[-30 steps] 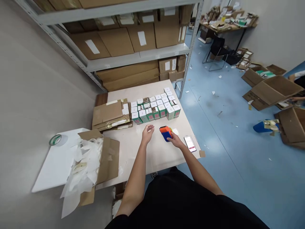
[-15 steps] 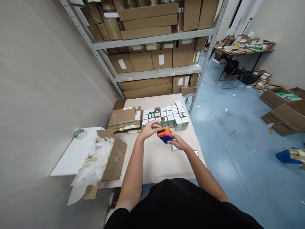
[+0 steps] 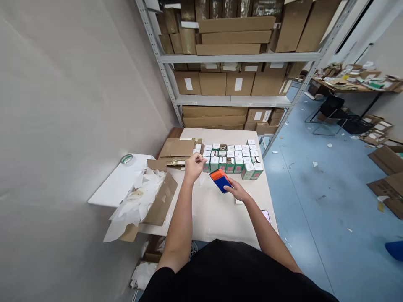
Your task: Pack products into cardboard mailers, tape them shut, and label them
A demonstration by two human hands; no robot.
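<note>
My right hand (image 3: 236, 192) grips an orange and blue block-shaped object (image 3: 220, 180) just above the pale table (image 3: 217, 212). My left hand (image 3: 194, 165) hovers to its left with the fingers curled into a pinch; what they hold, if anything, is too small to make out. Right behind both hands stand rows of several small green and white boxes (image 3: 231, 158). A phone (image 3: 266, 215) lies on the table by my right forearm.
Flattened cardboard (image 3: 178, 149) lies at the table's far left. An open carton with white paper (image 3: 141, 201) and a tape roll (image 3: 126, 158) sit on a white board at left. Metal shelving (image 3: 233, 100) with cartons stands behind. Boxes litter the blue floor at right.
The view has swung left and up. My left hand came to the orange and blue object, then drew back to the left with its fingers curled. My right hand keeps its hold.
</note>
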